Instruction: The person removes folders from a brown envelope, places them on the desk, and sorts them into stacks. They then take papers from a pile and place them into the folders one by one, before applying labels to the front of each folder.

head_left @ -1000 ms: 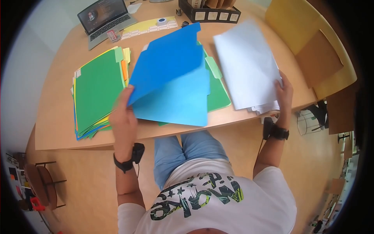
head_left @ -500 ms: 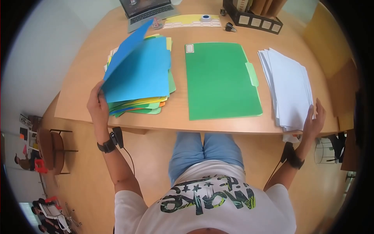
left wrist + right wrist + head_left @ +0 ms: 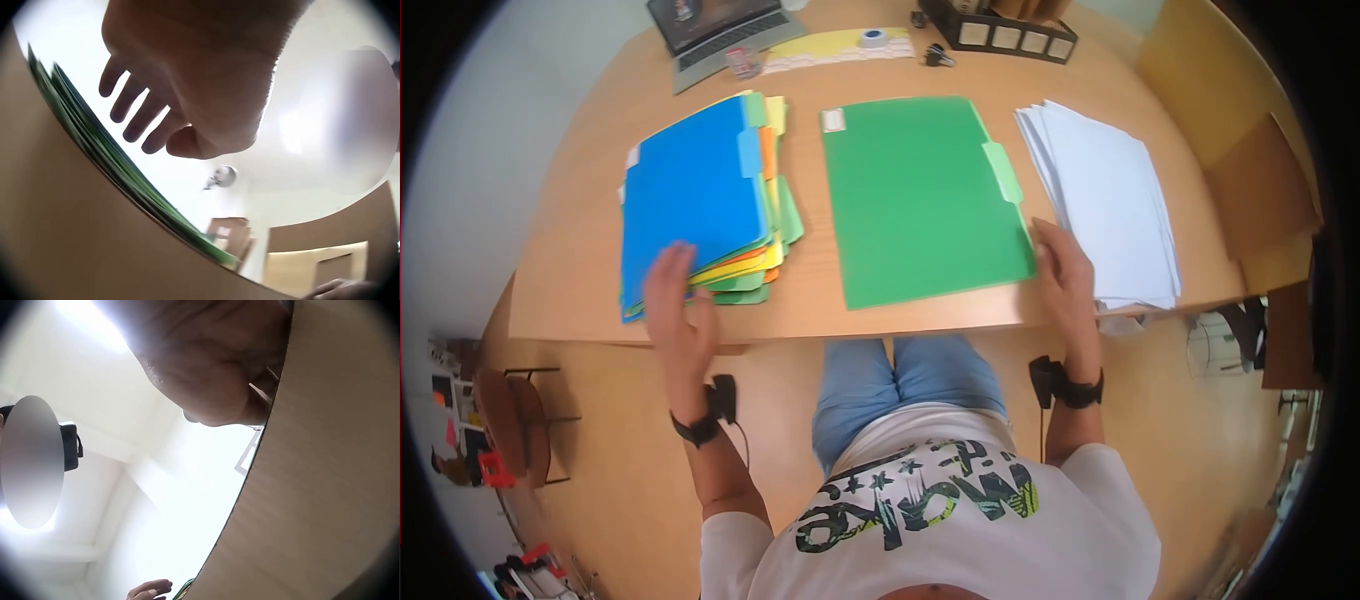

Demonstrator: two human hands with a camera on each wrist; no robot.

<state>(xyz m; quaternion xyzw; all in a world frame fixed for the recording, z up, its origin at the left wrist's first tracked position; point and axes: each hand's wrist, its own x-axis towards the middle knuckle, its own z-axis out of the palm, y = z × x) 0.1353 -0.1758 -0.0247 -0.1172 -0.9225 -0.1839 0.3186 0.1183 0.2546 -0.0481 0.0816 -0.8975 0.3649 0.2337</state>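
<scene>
While my left hand point(image 3: 681, 315) hovers with its fingers loose and spread at the six o'clock end of the blue-topped folder stack point(image 3: 690, 190), my right hand point(image 3: 1066, 280) is at the four o'clock corner of the green folder point(image 3: 925, 200); whether it grips the edge I cannot tell. On the desk point(image 3: 808, 280), the stack lies at the green folder's nine o'clock, white papers point(image 3: 1105, 205) at three.

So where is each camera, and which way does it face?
Head camera: on head, looking forward and down at table; left hand, right hand, forearms, shirt, legs show.
Left camera: on left wrist, looking upward past that hand and folder stack.
Right camera: on right wrist, looking upward past that hand and table edge.
Both wrist views catch the opposite hand.
</scene>
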